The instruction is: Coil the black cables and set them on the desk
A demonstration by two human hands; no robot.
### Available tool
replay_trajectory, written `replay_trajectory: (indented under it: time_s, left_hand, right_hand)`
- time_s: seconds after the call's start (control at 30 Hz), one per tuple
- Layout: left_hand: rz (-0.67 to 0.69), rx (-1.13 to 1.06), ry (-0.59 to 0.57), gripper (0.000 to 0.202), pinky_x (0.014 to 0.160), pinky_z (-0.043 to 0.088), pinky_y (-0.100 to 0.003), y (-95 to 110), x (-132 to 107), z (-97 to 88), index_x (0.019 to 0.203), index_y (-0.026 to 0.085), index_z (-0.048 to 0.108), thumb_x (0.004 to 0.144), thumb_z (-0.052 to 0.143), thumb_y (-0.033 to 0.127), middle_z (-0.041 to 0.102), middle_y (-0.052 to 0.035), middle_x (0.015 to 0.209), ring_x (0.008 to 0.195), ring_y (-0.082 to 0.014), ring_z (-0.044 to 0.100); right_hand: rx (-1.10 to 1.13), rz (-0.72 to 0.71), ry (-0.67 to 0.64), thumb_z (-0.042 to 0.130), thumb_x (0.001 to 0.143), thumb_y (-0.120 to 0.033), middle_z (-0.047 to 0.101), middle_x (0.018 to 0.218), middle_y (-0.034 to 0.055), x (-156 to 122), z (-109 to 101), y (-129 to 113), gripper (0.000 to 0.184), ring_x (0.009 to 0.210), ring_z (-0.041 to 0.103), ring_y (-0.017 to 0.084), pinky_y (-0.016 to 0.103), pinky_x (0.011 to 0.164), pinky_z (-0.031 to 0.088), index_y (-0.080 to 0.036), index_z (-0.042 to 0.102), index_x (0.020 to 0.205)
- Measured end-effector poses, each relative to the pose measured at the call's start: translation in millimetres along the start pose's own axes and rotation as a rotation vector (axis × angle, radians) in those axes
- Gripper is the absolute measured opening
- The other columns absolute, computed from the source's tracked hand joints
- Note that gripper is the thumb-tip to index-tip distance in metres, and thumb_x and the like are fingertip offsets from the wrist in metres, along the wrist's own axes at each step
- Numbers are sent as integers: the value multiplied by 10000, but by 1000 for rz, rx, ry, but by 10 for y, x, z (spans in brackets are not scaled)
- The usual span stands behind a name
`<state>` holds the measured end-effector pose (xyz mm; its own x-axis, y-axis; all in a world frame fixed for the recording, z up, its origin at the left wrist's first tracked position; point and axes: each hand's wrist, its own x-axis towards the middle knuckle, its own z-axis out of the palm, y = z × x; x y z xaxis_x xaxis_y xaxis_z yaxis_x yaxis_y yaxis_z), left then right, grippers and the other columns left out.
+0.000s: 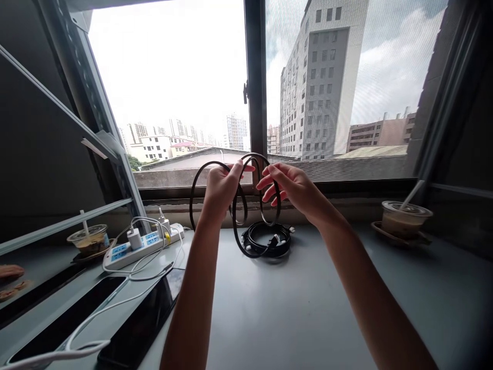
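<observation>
Loops of a black cable [234, 223] hang in the air above the table, in front of the window. My left hand [220, 191] is closed on the cable, thumb on top, with one loop falling outside the wrist. My right hand [289, 186] has its thumb and fingers bent round the right side of a loop, the lower fingers slightly spread. Below both hands, a coil of black cables [283, 250] with several light-coloured connectors lies on the table. The low end of the held loop reaches down in front of this coil.
A white power strip [177, 232] with chargers and white cables stands left, near two dark flat devices [138, 318]. Cups with straws stand at left [88, 237] and right [405, 218]. A metal shelf frame [111, 133] rises at left. Part of another hand [11, 272] shows at the far left.
</observation>
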<state>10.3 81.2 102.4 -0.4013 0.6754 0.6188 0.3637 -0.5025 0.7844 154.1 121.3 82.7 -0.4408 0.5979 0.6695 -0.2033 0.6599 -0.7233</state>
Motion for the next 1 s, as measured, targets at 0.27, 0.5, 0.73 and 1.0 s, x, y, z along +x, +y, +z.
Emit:
replay_trajectory:
  time_s: [0.27, 0.5, 0.73, 1.0]
  left_hand:
    - [-54, -45, 30, 273, 571, 434, -217, -28, 122, -221, 790, 163, 681, 817, 536, 393, 682, -60, 943, 746, -146, 625]
    - [-51, -165, -89, 302, 527, 452, -205, 1, 126, -341, 933, 180, 690, 822, 467, 352, 675, -61, 1013, 743, -151, 626]
    - [-57, -37, -190, 369, 544, 463, -242, 92, 40, -356, 860, 139, 705, 834, 444, 398, 693, -95, 865, 689, -175, 625]
    - [-87, -290, -280, 282, 615, 479, -233, 182, -31, -239, 774, 166, 671, 786, 585, 434, 648, -42, 753, 707, -149, 624]
  right_hand:
    - [99, -40, 264, 519, 885, -437, 537, 611, -35, -4, -260, -100, 287, 339, 424, 39, 153, 279, 227, -158, 562, 934]
    - [80, -18, 330, 509, 882, -460, 535, 621, -27, -30, -393, -92, 305, 354, 412, 29, 156, 297, 221, -182, 623, 934]
    - [79, -48, 213, 487, 891, -485, 547, 650, -15, -44, -234, -178, 342, 370, 443, 33, 156, 279, 213, -172, 615, 942]
    - [43, -97, -280, 490, 900, -435, 556, 667, -20, -149, 46, -222, 311, 421, 525, 60, 136, 306, 328, -191, 644, 1015]
